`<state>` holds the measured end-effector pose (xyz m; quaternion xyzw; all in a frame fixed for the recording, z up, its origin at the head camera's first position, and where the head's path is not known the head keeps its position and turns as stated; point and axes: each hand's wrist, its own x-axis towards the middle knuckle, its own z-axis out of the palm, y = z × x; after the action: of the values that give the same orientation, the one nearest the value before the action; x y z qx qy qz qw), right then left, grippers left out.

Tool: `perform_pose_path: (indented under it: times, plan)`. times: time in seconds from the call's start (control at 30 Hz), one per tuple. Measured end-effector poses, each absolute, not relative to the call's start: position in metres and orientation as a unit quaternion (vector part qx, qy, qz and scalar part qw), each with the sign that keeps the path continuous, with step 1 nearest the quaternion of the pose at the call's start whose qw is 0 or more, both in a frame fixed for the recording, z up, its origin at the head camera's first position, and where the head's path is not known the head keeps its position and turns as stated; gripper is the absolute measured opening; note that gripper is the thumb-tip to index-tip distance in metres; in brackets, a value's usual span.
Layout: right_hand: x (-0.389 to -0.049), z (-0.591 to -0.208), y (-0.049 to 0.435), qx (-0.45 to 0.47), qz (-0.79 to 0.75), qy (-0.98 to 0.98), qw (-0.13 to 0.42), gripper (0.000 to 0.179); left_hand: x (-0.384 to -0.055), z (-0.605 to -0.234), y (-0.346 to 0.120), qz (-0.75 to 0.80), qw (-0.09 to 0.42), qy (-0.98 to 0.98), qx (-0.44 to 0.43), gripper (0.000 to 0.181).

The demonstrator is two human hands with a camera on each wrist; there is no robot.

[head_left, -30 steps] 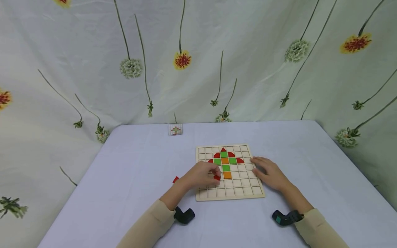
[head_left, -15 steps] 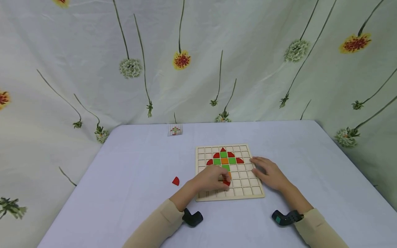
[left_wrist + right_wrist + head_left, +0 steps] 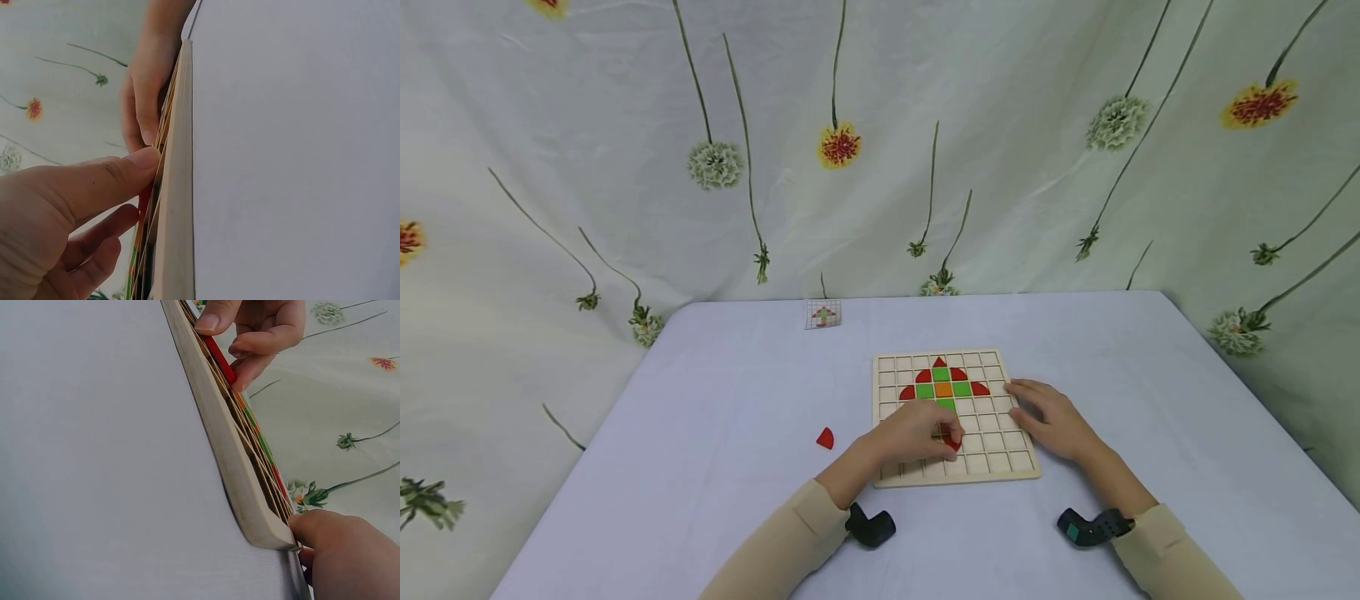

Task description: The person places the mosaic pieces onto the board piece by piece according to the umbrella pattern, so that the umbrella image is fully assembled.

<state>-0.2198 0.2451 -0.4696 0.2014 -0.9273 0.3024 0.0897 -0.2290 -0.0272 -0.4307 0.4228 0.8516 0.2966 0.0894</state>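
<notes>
A pale wooden grid board (image 3: 1007,443) lies on the table, with red, green and orange tiles set in its squares. Over the lower middle of the board, my left hand (image 3: 913,432) pinches a red quarter-round tile (image 3: 953,443) between thumb and fingers. From the right wrist view, that tile's red edge (image 3: 219,359) shows tilted close against the grid, thumb on one end and a fingertip at the other. My right hand (image 3: 1054,419) rests at the board's right edge, fingers relaxed, thumb and fingertips touching the rim. An orange tile beneath my left hand is mostly hidden.
Another red quarter-round tile (image 3: 825,437) lies on the white tablecloth left of the board. At the table's back edge stands a small pattern card (image 3: 823,314) with a similar coloured figure. A flowered curtain (image 3: 880,208) hangs behind the table.
My left hand has moved right and slightly toward me across the board with the red tile, uncovering the loose red tile at left. My right hand stays put.
</notes>
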Motion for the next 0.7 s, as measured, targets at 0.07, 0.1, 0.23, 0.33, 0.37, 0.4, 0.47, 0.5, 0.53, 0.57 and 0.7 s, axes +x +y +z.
perform_pose_path:
  times: [0.07,0.1,0.23,0.33,0.37,0.4,0.47,0.5,0.53,0.57,0.7]
  plan:
    - [-0.2198,-0.4696,0.2449,0.201,0.303,-0.927,0.09,0.045,-0.2292,-0.4305,-0.0275,0.293,0.09,0.852,0.424,0.014]
    - [-0.2198,-0.4696,0.2447,0.201,0.303,-0.927,0.09,0.045,-0.2295,-0.4304,-0.0277,0.29,0.09,0.852,0.426,0.013]
    - [-0.2194,-0.4686,0.2444,0.203,0.303,-0.926,0.092,0.045,-0.2306,-0.4291,-0.0287,0.273,0.086,0.853,0.437,0.013]
    - [-0.2192,-0.4683,0.2443,0.204,0.304,-0.926,0.094,0.044,-0.2313,-0.427,-0.029,0.257,0.083,0.852,0.449,0.012]
    - [-0.2192,-0.4683,0.2443,0.203,0.304,-0.926,0.094,0.044,-0.2316,-0.4263,-0.0289,0.253,0.083,0.851,0.452,0.012]
    - [-0.2194,-0.4687,0.2443,0.203,0.303,-0.926,0.094,0.044,-0.2318,-0.4257,-0.0289,0.249,0.082,0.851,0.455,0.011]
    - [-0.2198,-0.4697,0.2444,0.204,0.304,-0.926,0.095,0.044,-0.2317,-0.4246,-0.0287,0.243,0.083,0.851,0.457,0.01]
    - [-0.22,-0.4701,0.2445,0.205,0.302,-0.926,0.095,0.044,-0.2318,-0.4243,-0.0287,0.24,0.083,0.852,0.458,0.009]
    - [-0.2202,-0.4704,0.2446,0.205,0.302,-0.926,0.095,0.044,-0.2317,-0.4238,-0.0287,0.237,0.084,0.853,0.458,0.009]
    - [-0.2204,-0.4706,0.2447,0.205,0.304,-0.926,0.094,0.045,-0.2315,-0.4235,-0.0287,0.235,0.084,0.854,0.457,0.009]
    - [-0.2212,-0.4708,0.245,0.204,0.309,-0.925,0.09,0.045,-0.231,-0.4228,-0.0291,0.224,0.084,0.858,0.455,0.014]
